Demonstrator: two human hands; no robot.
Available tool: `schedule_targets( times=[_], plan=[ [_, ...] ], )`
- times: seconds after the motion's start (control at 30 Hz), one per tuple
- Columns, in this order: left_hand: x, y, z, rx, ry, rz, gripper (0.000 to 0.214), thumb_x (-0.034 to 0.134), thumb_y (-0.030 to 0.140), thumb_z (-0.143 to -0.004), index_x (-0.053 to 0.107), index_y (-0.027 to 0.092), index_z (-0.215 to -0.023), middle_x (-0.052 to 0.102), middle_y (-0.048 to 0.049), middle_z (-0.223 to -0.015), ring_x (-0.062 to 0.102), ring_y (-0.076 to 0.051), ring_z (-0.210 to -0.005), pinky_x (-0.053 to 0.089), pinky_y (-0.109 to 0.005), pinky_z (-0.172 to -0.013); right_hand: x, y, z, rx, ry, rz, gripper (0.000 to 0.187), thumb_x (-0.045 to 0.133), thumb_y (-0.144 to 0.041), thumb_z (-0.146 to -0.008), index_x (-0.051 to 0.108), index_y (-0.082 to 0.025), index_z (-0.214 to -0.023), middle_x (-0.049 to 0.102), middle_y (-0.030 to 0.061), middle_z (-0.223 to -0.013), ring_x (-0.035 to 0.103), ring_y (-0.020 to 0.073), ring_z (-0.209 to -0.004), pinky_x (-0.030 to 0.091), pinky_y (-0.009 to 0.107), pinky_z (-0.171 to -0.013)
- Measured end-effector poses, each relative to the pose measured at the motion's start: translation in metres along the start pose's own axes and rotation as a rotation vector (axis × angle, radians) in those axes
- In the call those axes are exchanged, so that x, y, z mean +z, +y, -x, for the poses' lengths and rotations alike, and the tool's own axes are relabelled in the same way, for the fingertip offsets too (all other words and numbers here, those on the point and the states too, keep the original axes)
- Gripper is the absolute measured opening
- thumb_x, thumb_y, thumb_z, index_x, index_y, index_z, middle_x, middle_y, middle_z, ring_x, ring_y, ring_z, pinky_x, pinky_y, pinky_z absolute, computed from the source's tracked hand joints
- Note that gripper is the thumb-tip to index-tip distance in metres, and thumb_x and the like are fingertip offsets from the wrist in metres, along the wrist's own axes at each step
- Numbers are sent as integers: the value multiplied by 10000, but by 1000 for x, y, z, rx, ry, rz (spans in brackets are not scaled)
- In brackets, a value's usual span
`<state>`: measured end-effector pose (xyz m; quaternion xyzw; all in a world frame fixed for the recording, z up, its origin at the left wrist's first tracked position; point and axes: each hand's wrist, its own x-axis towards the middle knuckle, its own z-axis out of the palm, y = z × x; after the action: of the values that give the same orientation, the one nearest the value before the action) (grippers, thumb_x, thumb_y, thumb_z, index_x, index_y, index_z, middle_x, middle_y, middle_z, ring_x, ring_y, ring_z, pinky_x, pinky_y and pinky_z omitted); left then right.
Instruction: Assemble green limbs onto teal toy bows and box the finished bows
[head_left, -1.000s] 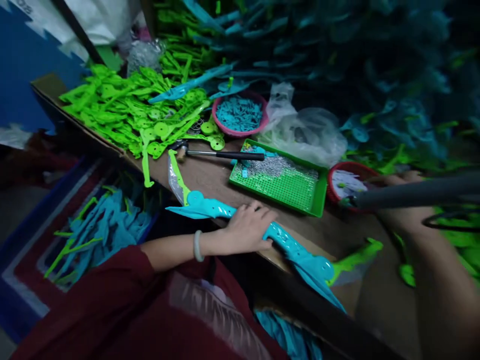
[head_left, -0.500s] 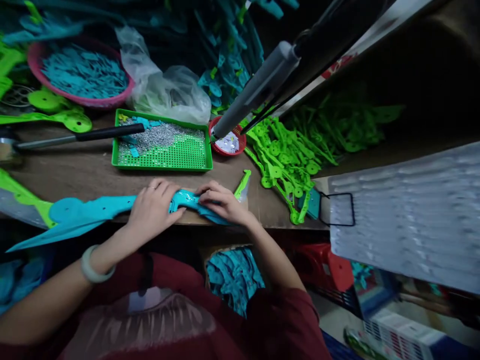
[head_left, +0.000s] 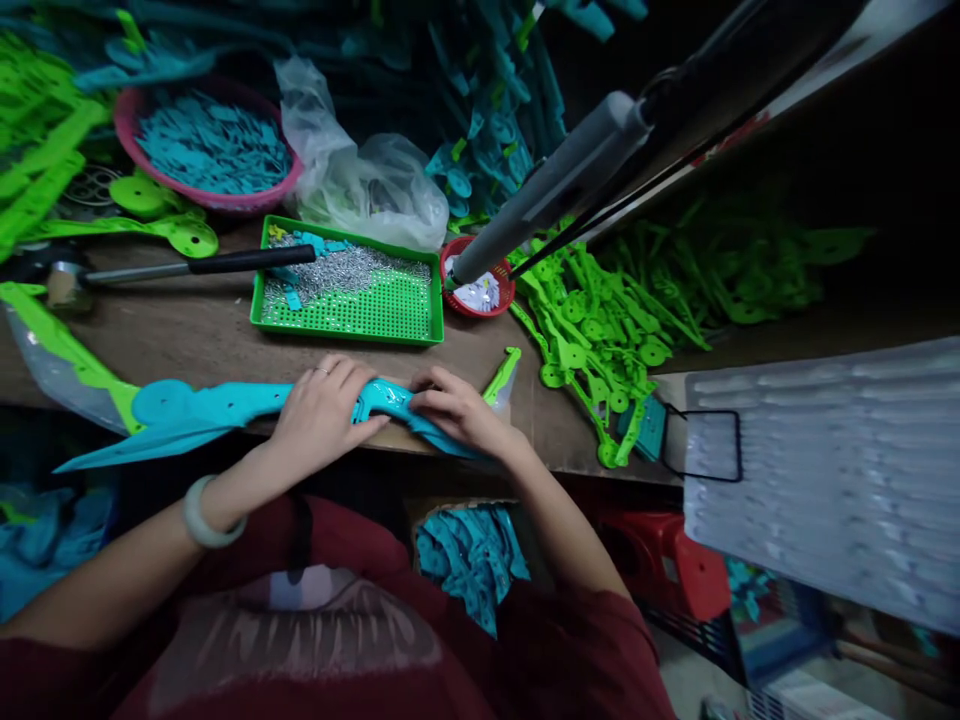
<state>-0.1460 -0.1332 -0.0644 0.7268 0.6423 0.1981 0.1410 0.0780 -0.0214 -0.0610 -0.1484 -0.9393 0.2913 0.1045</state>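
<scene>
A long turquoise plastic toy piece [head_left: 202,408] with green ends lies along the front edge of the wooden table [head_left: 187,335]. My left hand [head_left: 321,412] presses down on its middle, fingers curled over it. My right hand [head_left: 456,408] grips the same piece just to the right, fingertips pinching its top. A green tip [head_left: 502,373] sticks out beyond my right hand.
A green tray of small silver screws [head_left: 352,295] sits behind my hands, a hammer [head_left: 180,266] to its left. A pink bowl of turquoise bits [head_left: 210,150], a plastic bag [head_left: 367,180], a small red bowl [head_left: 480,292] and green parts [head_left: 600,350] surround it.
The view swung right, then shifted slightly. My right hand came from the far right onto the turquoise piece; both hands now hold it.
</scene>
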Motion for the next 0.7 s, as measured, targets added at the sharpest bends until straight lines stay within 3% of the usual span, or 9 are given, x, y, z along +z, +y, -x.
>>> schedule_targets(
  times=[0.07,0.13,0.27,0.33,0.47,0.53,0.6,0.67,0.7],
  plan=[
    [-10,-10,12,68,-22,26,599,634,427,-883,439,136,-1370,510,-169,-1385,465,-331,-1286,456,-477,-1009,0,-8,10,70,60,-5,234,514,-309,-974,595,-218,-1174,602,101,-1097,596,196,-1002,526,351,-850],
    [-21,-26,25,121,-54,-30,675,631,398,-887,357,131,-1443,472,-187,-1427,451,-342,-1309,429,-492,-1044,3,-18,23,164,135,73,393,601,-376,-926,525,-210,-1274,621,117,-1121,597,229,-1020,528,400,-874],
    [-31,-44,42,91,-56,-301,388,558,184,-894,542,99,-1272,634,-172,-1077,604,-346,-1014,516,-455,-809,11,-45,48,240,230,364,376,601,-338,-925,526,-181,-1258,643,142,-1165,577,281,-1087,492,478,-934],
    [-34,-35,49,129,44,-351,284,491,108,-905,585,96,-1172,636,-155,-1002,621,-311,-929,514,-412,-744,11,-62,56,245,264,476,377,558,-317,-947,512,-164,-1289,646,152,-1188,580,291,-1106,492,485,-932],
    [-38,-4,81,334,451,-393,265,428,74,-946,547,123,-1177,658,-115,-1029,632,-213,-880,491,-349,-790,5,-103,66,182,342,667,478,551,-332,-948,488,-139,-1380,670,152,-1059,629,294,-947,529,456,-790],
    [-40,-8,110,373,586,-431,260,464,118,-954,532,164,-1201,673,-78,-1007,640,-191,-908,477,-339,-830,7,-125,61,74,421,798,558,646,-271,-890,496,-128,-1408,678,151,-1003,636,312,-914,531,473,-795],
    [-45,-34,156,183,613,-467,214,489,191,-952,552,225,-1153,685,-40,-951,649,-177,-907,468,-334,-842,19,-148,49,-139,564,878,678,775,-196,-777,523,-120,-1402,685,147,-1002,644,315,-911,536,473,-846],
    [-57,-73,225,-273,538,-483,140,472,267,-937,592,243,-1007,676,-24,-840,649,-173,-814,468,-323,-798,38,-173,33,-395,666,870,668,841,-127,-687,609,-130,-1313,684,127,-1005,647,282,-887,539,443,-898],
    [-65,-93,265,-456,503,-494,161,458,289,-925,602,222,-948,675,-46,-826,645,-194,-798,471,-339,-786,48,-184,25,-503,653,850,591,845,-106,-675,659,-148,-1235,680,113,-1011,647,260,-878,539,427,-916]
  ],
)
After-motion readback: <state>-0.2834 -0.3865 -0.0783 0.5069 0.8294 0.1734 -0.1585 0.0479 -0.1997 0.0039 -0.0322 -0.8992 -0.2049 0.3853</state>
